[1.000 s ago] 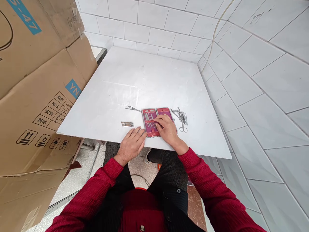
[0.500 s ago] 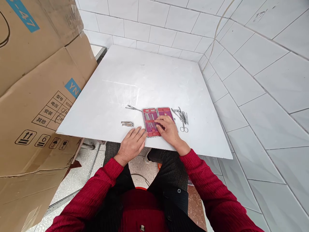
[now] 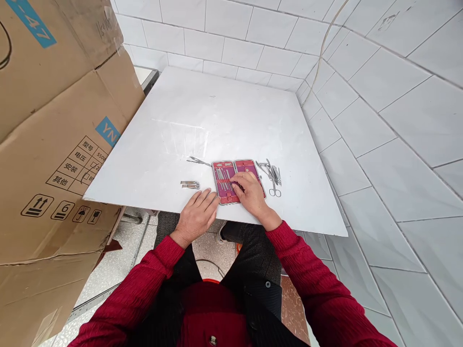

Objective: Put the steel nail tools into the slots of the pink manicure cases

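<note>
An open manicure case with a purple-red lining lies near the table's front edge. Slim metal tools stand under a red strap in its left half. My left hand rests flat, fingers stretched out, with its fingertips at the case's lower left edge. Over the middle and right half is my right hand, its thumb and fingers drawn together beside the strap. Whatever is between those fingertips is too small to make out. This hand hides much of the case's right half.
Nail clippers lie left of the case, and tweezer-like tools lie above them. Small scissors sit among several metal tools on the right. A large cardboard box stands left of the white table; tiled walls border the back and right.
My right hand has barely shifted over the case, and my left hand stays flat at its edge. The whole view has moved slightly.
</note>
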The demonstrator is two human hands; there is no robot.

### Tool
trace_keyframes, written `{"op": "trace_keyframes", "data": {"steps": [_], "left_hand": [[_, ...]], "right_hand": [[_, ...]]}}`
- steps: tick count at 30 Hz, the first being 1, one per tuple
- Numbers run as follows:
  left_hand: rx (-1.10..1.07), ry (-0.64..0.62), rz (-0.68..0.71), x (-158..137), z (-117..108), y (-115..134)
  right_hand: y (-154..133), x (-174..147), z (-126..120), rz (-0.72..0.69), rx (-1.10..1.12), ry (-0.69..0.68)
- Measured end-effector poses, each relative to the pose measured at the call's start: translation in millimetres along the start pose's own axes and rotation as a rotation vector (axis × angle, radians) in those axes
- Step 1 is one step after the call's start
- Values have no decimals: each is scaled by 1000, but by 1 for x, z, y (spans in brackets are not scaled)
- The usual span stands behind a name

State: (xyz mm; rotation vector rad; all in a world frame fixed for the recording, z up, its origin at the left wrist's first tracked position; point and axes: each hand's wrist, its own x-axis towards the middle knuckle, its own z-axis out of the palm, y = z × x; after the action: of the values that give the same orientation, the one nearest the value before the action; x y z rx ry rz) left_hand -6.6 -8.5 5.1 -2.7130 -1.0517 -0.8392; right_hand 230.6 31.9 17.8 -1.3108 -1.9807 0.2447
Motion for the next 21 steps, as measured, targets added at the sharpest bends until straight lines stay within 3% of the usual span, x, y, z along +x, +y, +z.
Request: {"op": "trace_keyframes", "data": {"steps": [21], "left_hand": [[27,-11,12,0,0,0]], "right_hand": [[1,-1,1,-2,10,27]]}}
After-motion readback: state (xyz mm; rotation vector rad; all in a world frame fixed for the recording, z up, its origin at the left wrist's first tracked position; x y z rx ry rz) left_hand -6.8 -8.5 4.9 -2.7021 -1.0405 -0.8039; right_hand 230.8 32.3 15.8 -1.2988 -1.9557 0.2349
